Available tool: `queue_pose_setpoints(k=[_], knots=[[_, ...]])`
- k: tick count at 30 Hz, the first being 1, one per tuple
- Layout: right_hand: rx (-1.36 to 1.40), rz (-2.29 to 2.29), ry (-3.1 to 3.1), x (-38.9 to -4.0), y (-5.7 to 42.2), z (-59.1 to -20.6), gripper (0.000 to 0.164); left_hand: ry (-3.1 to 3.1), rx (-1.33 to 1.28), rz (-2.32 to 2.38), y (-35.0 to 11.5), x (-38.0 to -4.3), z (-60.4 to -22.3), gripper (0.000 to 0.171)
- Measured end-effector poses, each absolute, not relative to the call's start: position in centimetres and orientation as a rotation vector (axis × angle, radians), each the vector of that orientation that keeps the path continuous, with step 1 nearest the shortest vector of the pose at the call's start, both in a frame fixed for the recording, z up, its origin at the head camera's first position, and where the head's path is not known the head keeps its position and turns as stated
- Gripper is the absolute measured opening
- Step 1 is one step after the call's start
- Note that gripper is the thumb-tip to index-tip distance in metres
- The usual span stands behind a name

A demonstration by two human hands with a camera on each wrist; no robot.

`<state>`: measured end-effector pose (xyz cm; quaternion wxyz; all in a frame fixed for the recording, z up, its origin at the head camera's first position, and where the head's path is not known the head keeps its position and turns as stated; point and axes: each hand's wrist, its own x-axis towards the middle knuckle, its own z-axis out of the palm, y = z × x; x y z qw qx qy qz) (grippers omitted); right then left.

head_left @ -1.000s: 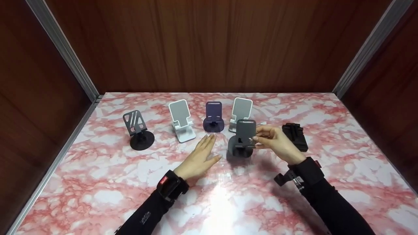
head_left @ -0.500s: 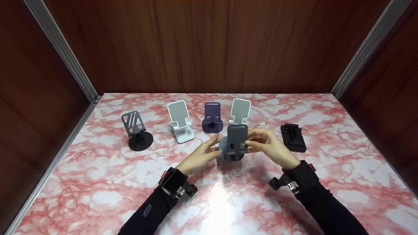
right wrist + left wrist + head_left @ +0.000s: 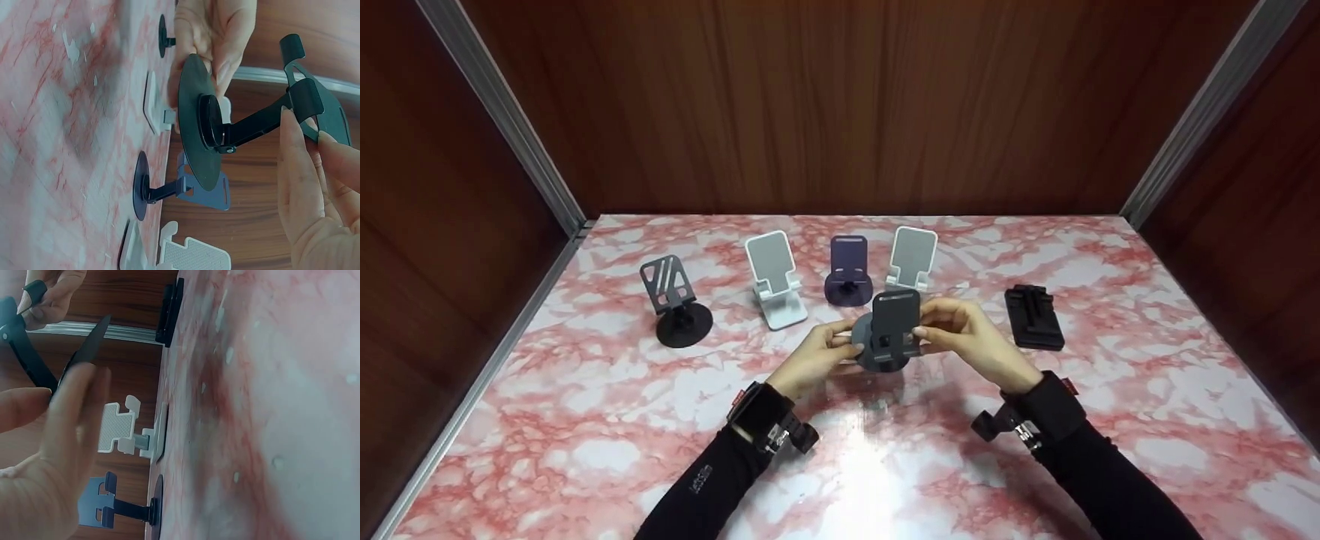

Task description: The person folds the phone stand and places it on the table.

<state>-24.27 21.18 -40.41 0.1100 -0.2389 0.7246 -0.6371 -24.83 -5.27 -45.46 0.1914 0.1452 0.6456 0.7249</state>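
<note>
A dark grey phone stand with a round base is held up off the table between both hands. My left hand pinches the rim of its round base, thumb on one side and fingers on the other. My right hand pinches the edge of its upper plate, as the right wrist view also shows. Just behind it stand a purple phone stand and a white phone stand, whose foot is partly hidden by the held stand.
Another white phone stand stands left of the purple one. Farther left is a dark stand with a slotted plate. A folded black stand lies at the right. Wood-grain panels enclose the marbled table.
The dark grey phone stand has moved left and slightly toward the person in my right hand. My left hand, earlier flat with straight fingers, has come to grip its base.
</note>
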Motion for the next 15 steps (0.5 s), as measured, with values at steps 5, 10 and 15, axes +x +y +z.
queue_pose_setpoints(k=[5,10,15], knots=[[-0.69,-1.896,2.105,-24.23,20.95,-40.52,0.017,1.81,0.364,2.078,-5.2,-24.72,-45.65,0.042],[-0.656,-1.912,2.141,-24.12,20.68,-40.59,0.015,1.832,0.289,2.113,-4.99,-24.59,-45.66,0.034],[-0.644,-1.938,2.165,-23.95,20.45,-40.59,0.013,1.86,0.261,2.125,-4.78,-24.57,-45.42,0.029]])
